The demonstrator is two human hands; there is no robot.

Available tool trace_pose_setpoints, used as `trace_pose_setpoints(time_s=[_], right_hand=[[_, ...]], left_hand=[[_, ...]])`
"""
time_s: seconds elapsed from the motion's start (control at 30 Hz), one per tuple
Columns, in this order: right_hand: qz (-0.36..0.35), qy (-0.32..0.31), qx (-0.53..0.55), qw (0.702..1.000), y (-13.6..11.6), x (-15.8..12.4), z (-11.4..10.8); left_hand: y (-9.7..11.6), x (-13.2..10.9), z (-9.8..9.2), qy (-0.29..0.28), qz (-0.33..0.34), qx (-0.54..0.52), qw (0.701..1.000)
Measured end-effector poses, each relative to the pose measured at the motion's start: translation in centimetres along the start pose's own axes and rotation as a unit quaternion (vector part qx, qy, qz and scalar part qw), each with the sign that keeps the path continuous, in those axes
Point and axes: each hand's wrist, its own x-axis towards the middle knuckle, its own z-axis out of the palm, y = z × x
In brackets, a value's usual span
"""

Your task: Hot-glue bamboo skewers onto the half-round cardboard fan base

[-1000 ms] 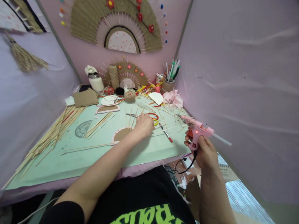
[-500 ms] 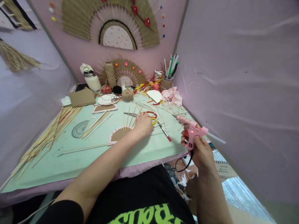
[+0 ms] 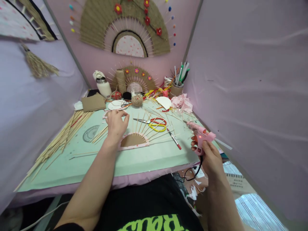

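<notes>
In the head view my right hand [image 3: 209,155] grips a pink hot glue gun [image 3: 199,136] off the table's right edge. Its nozzle points left and a small orange light glows on it. My left hand [image 3: 116,123] is over the table, fingers bent and thumb apart, with no object visible in it. It is beside a small bundle of thin sticks [image 3: 100,134] and partly covers a second half-round card behind it. Just right of my left wrist lies a cardboard half circle [image 3: 134,140] with a pink-spotted rim. Several thin sticks fan out from its curved edge.
Red-and-yellow scissors [image 3: 157,124] and a red-capped pen [image 3: 174,139] lie right of the fan. Long sticks [image 3: 57,138] and a protractor [image 3: 90,133] are at left. Farther back stand a white bottle [image 3: 103,86], a twine ball [image 3: 137,100] and a pot of tools [image 3: 176,89].
My left hand has moved left, from the fan's sticks to the stick bundle, uncovering the fan and scissors. My right hand still holds the glue gun. The view has shifted slightly.
</notes>
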Motion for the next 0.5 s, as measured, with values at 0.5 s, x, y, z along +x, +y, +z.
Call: trace_pose_setpoints(time_s=[0.5], right_hand=[[0.04, 0.112, 0.06, 0.991, 1.2, 3.5, -0.8]], left_hand=[[-1.0, -1.3, 1.0, -0.053, 0.024, 0.026, 0.998]])
